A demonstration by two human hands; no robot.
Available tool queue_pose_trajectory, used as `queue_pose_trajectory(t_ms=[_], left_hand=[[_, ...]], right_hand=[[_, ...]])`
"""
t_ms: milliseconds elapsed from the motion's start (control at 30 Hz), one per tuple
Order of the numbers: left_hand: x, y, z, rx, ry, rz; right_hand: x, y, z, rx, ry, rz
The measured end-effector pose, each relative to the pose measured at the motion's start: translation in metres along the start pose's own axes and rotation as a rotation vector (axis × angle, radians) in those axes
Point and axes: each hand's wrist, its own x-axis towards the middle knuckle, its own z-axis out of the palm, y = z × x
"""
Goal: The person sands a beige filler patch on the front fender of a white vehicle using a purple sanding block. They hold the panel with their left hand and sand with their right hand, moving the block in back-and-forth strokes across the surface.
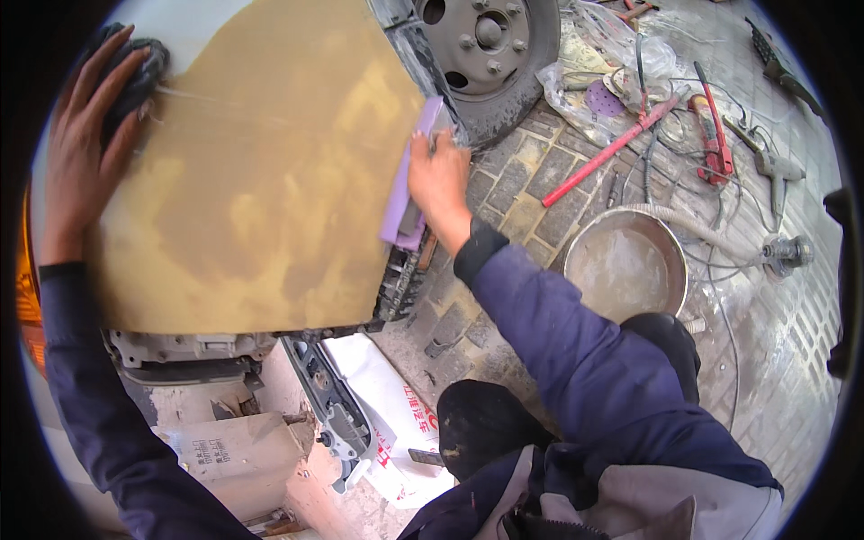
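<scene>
One purple block (401, 193) is held in the right hand (441, 184), whose fingers are curled around it, and is set along the right edge of the panel (261, 180). The panel is coated in mottled tan, with white left showing at its upper left. There, a dark cloth (148, 70) is covered by the left hand (85, 148), its fingers stretched and spread; the two hands are kept well apart. Past the panel's upper right corner, a wheel (495, 67) can be seen, and at the far left an orange lamp (29, 297) is partly hidden. Below the panel, a white sheet (378, 387) is laid beside a dark bracket (328, 387). To the right, the paving (517, 184) is strewn with a basin (673, 247), a red bar (598, 162), a red jack (711, 135), a grey gun (779, 169) and clear plastic (630, 40).
</scene>
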Motion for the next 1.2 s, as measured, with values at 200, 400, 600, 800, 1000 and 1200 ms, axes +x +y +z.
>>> queue_pose_trajectory(t_ms=[200, 400, 600, 800, 1000, 1200], left_hand=[[0.005, 0.008, 0.001, 0.02, 0.073, -0.022], [0.001, 0.01, 0.002, -0.018, 0.071, -0.016], [0.003, 0.011, 0.005, -0.011, 0.093, -0.04], [0.004, 0.007, 0.004, -0.042, 0.114, -0.003], [0.004, 0.01, 0.004, -0.048, 0.095, -0.025], [0.004, 0.008, 0.002, -0.046, 0.081, -0.017]], right_hand=[[-0.028, -0.008, 0.013, -0.075, 0.095, -0.059], [-0.005, -0.004, 0.013, -0.099, 0.227, -0.131], [-0.036, -0.001, 0.015, -0.099, 0.169, -0.156], [0.006, -0.007, -0.003, 0.05, 0.109, -0.035], [-0.052, -0.007, 0.015, -0.078, 0.294, -0.229], [0.007, -0.005, 0.001, -0.021, 0.028, 0.067]])
